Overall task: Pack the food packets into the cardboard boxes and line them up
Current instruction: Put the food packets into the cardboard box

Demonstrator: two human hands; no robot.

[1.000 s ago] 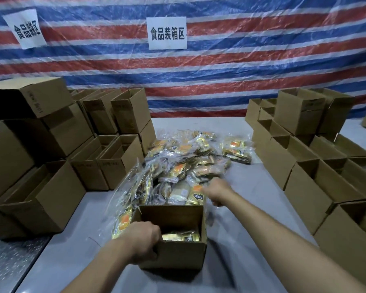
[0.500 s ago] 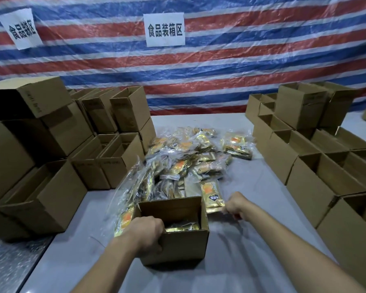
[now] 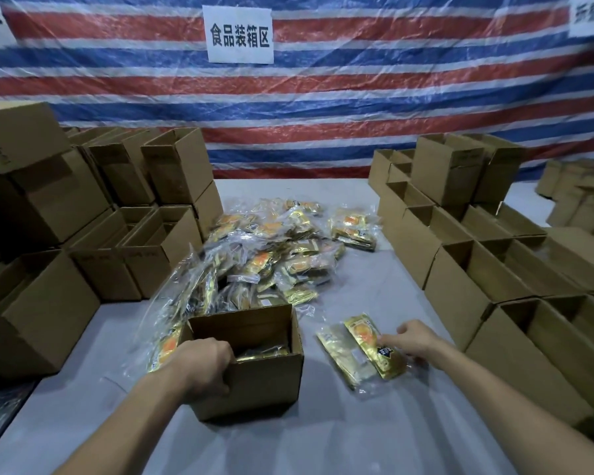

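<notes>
The right hand (image 3: pixel 414 341) has dragged two packets (image 3: pixel 371 347) clear of the pile (image 3: pixel 275 255), and they now lie flat on the worktop (image 3: pixel 323 440) just right of the box (image 3: pixel 254 382). Its bent fingers sit on their near end; pinching or only pressing, hard to tell. The left hand (image 3: pixel 203 368) grips the box's near-left wall, fingertips hidden inside. The box's contents are mostly lost in shadow, and the pile is blurred.
</notes>
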